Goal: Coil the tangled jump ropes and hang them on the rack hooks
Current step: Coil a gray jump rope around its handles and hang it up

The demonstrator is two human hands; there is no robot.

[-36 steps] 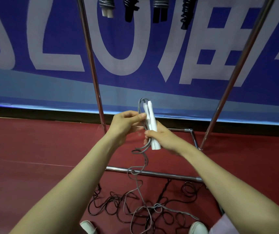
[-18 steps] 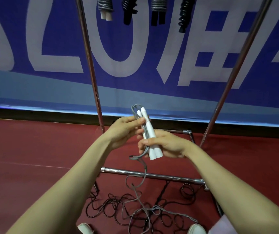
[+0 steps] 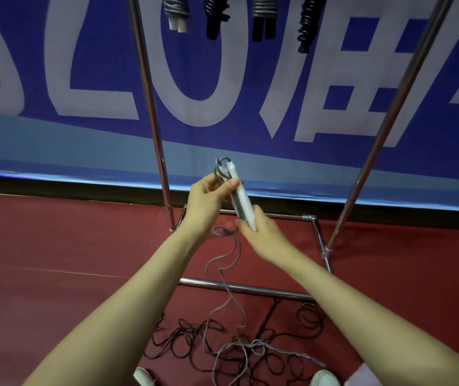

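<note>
My left hand (image 3: 209, 201) is closed near the top of the pair of white handles (image 3: 241, 197). Its fingers (image 3: 207, 183) curl in tight, and the thumb (image 3: 231, 183) presses the grey cord (image 3: 221, 166) flat against the handles. My right hand (image 3: 263, 236) wraps the lower end of the same handles with its fingers curled round them. That hand is blurred, so I cannot tell how each finger lies.

The handles stand tilted between my two hands, just in front of the rack (image 3: 150, 107). A short loop of the cord rises above their tips. Below my right hand the cord makes a small bend, then drops loose over the rack's base bar to the red floor (image 3: 56, 246). There it runs into a tangle of dark ropes (image 3: 195, 344) lying between my shoes (image 3: 324, 378).

High on the rack, four coiled ropes (image 3: 261, 18) hang side by side against the blue banner (image 3: 83, 65).
</note>
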